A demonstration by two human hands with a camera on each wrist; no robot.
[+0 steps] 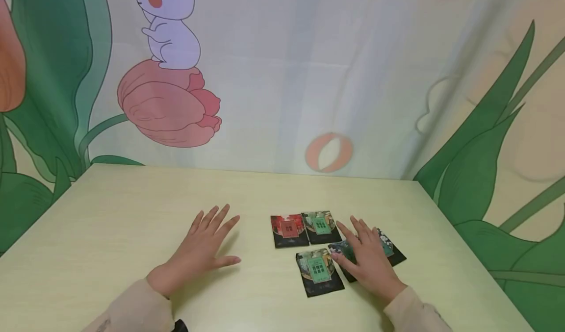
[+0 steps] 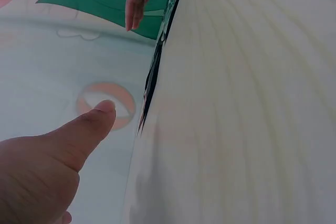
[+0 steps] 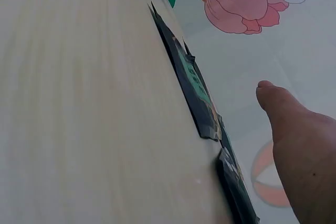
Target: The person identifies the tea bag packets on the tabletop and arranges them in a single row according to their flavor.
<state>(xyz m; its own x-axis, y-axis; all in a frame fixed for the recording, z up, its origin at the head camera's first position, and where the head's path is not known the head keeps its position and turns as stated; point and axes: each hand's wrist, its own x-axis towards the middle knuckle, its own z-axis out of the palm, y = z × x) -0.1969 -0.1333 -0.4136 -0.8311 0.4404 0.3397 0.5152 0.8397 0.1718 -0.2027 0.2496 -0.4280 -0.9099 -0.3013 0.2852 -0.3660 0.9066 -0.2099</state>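
Several flat black sachets lie grouped right of the table's middle in the head view. A sachet with a red label [image 1: 289, 231] is at the back left, with a green-labelled sachet [image 1: 321, 227] beside it. Nearer the front lies another sachet with a green label [image 1: 320, 271]. My right hand [image 1: 371, 258] is over the right side of the group, fingers spread, partly hiding a bluish-patterned sachet [image 1: 342, 247] and one at the far right [image 1: 394, 251]. To the left of the group, my left hand [image 1: 200, 246] is held over bare tabletop, fingers spread, holding nothing.
The pale wooden table [image 1: 110, 234] reaches back to a printed curtain [image 1: 273, 77] with a rabbit, flowers and leaves. More curtain with green leaves [image 1: 476, 175] borders the table's right edge.
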